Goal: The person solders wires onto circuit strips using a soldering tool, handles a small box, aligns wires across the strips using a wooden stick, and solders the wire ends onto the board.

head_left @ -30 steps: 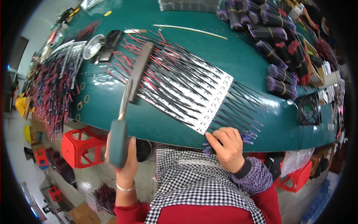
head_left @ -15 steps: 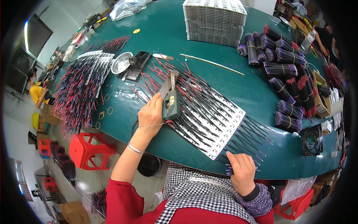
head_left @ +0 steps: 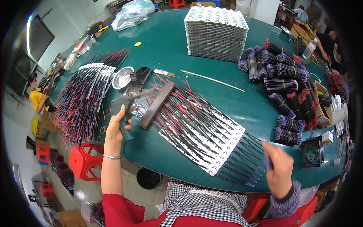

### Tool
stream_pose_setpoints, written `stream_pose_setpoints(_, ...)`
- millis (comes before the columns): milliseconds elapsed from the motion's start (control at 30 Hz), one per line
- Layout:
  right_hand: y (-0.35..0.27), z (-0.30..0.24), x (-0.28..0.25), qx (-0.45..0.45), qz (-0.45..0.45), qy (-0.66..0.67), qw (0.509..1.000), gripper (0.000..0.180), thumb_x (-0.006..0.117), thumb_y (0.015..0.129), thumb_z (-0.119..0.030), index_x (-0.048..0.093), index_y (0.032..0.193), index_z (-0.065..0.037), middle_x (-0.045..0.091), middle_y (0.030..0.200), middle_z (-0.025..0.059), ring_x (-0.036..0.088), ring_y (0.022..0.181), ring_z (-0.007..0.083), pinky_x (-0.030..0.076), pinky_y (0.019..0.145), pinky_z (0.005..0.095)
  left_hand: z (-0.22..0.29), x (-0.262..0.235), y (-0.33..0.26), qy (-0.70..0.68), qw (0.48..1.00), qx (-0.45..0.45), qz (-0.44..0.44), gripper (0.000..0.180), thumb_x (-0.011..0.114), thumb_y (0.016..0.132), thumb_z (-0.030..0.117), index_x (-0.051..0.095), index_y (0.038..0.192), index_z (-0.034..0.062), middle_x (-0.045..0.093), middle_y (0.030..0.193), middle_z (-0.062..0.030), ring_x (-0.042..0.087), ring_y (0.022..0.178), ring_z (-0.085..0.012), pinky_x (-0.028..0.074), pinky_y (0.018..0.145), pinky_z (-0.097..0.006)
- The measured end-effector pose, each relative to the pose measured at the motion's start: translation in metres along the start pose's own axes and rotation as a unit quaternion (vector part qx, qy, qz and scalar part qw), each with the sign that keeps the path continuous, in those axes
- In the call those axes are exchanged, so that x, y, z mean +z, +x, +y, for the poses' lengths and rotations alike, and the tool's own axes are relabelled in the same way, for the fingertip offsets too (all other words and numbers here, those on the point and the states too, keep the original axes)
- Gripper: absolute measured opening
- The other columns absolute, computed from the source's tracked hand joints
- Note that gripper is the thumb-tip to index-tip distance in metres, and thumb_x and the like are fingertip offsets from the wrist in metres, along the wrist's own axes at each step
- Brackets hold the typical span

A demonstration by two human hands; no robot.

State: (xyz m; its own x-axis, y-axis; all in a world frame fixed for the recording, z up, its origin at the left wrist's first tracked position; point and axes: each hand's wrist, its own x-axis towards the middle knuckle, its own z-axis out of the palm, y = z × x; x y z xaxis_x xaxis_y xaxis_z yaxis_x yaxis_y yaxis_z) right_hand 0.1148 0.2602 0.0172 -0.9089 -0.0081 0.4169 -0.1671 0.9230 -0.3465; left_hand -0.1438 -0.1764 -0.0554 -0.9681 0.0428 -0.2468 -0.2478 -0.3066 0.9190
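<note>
My left hand (head_left: 115,130) grips a grey-green pistol-shaped soldering gun (head_left: 124,109), its metal nose pointing right toward the wires. A dark brown bar (head_left: 158,106) lies slantwise across the red-tipped ends of black wires. Beneath those wires is a white perforated circuit-board panel (head_left: 227,149); their dark, purple-tipped ends stick out past its right edge. My right hand (head_left: 279,168) is raised beside these ends, partly smeared, fingers curled with a purplish streak beneath. What it holds is hidden.
Wired panels (head_left: 81,98) are heaped at left, near a metal bowl (head_left: 123,77) and black stand (head_left: 141,77). A thin rod (head_left: 212,80) lies behind the work. White panels (head_left: 215,34) are stacked at back; banded wire bundles (head_left: 291,70) and a black fan (head_left: 313,151) are at right.
My left hand has swung left and tilted the soldering gun, leaving the brown bar fully visible on the wires. My right hand has moved right and up, off the panel's near corner.
</note>
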Motion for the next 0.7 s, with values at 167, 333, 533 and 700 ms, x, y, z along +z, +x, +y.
stream_pose_setpoints(167, 0.116, 0.072, 0.090, -0.078, 0.034, -0.065, 0.994, 0.018, 0.063, 0.082, 0.000, 0.060, 0.099, -0.005, 0.055, 0.087, 0.0136, 0.061, 0.081, 0.0337, 0.050, 0.069, 0.0440, -0.021, -0.026, 0.019, 0.120, 0.987, -0.092, 0.056, 0.039, 0.073, 0.094, 0.038, 0.062, 0.104, 0.0017, 0.066, 0.086, -0.0082, 0.066, 0.062, -0.0174, 0.049, 0.044, -0.025)
stream_pose_setpoints(333, 0.200, 0.112, 0.195, -0.056, 0.022, -0.095, 0.994, 0.013, 0.069, 0.078, -0.004, 0.061, 0.088, -0.004, 0.060, 0.093, 0.0138, 0.064, 0.089, 0.0332, 0.054, 0.075, 0.0451, -0.023, -0.007, 0.017, 0.639, 0.736, 0.076, 0.210, 0.054, 0.069, 0.092, 0.048, 0.065, 0.090, -0.0058, 0.069, 0.077, -0.0222, 0.069, 0.065, -0.0325, 0.057, 0.064, -0.045)
stream_pose_setpoints(533, 0.200, 0.106, 0.199, 0.021, 0.015, -0.101, 0.995, 0.014, 0.062, 0.079, 0.001, 0.062, 0.092, -0.003, 0.060, 0.096, 0.0180, 0.067, 0.084, 0.0371, 0.056, 0.071, 0.0483, -0.053, 0.065, -0.015, 0.555, 0.721, 0.369, 0.190, 0.021, 0.066, 0.097, 0.015, 0.065, 0.107, -0.0037, 0.072, 0.088, -0.0160, 0.071, 0.077, -0.0255, 0.054, 0.063, -0.036)
stream_pose_setpoints(700, 0.134, 0.020, 0.143, -0.089, 0.033, 0.128, 0.987, 0.019, 0.062, 0.077, 0.001, 0.058, 0.095, -0.005, 0.057, 0.093, 0.0158, 0.064, 0.076, 0.0376, 0.053, 0.064, 0.0468, -0.076, 0.179, -0.058, 0.063, 0.988, 0.061, -0.124, 0.040, 0.047, 0.109, 0.028, 0.057, 0.131, -0.0034, 0.063, 0.121, -0.0146, 0.067, 0.102, -0.0206, 0.056, 0.084, -0.034)
